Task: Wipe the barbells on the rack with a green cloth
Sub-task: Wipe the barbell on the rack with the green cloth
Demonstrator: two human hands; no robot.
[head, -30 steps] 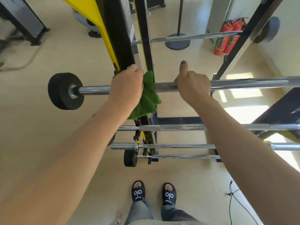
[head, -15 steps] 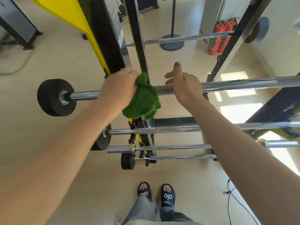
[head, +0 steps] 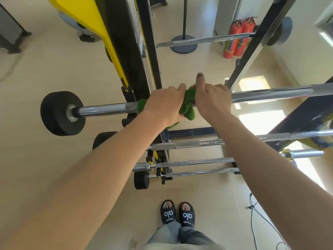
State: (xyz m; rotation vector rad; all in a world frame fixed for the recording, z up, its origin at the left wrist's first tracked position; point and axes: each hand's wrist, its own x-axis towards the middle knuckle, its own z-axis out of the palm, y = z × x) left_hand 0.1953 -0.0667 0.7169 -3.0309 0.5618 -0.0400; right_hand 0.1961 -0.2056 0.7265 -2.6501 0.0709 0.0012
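Observation:
A chrome barbell (head: 270, 94) with a black end plate (head: 62, 113) lies across the rack at chest height. A green cloth (head: 187, 105) is wrapped round the bar near its middle. My left hand (head: 164, 105) grips the cloth around the bar, and a bit of cloth sticks out on its left side. My right hand (head: 213, 99) touches the left one, curled over the bar at the cloth's right edge, thumb pointing up. Three more barbells (head: 194, 144) hang lower on the rack.
The black and yellow rack upright (head: 126, 51) stands behind the bar, a slanted post (head: 252, 51) to the right. Two red fire extinguishers (head: 236, 38) and a round stand base (head: 183, 43) sit on the floor beyond. A cable (head: 255, 222) lies by my feet.
My left hand slid the cloth to the right along the bar until it met my right hand. My right hand closed down over the bar at the cloth's edge.

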